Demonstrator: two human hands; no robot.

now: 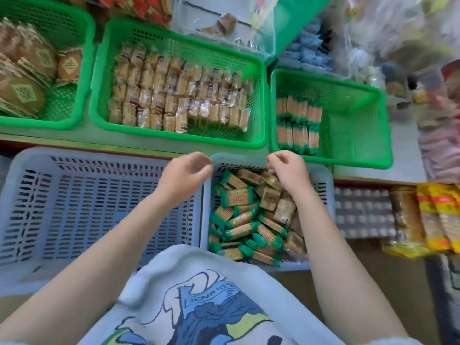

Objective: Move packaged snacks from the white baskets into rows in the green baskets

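Both hands hover over the far rim of a white slatted plastic basket (323,185) heaped with green-ended wrapped biscuit packets (242,217). The left hand (185,174) and right hand (286,166) have loosely curled fingers, holding nothing. Just beyond, a green plastic basket (361,125) holds two rows of the same packets (297,125).

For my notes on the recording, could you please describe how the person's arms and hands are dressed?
Both forearms are bare, with no sleeves reaching them. The left hand and right hand wear no gloves, and no rings, watch or bracelets show. Below them is a light grey-blue T-shirt with a blue, white and yellow cartoon print.
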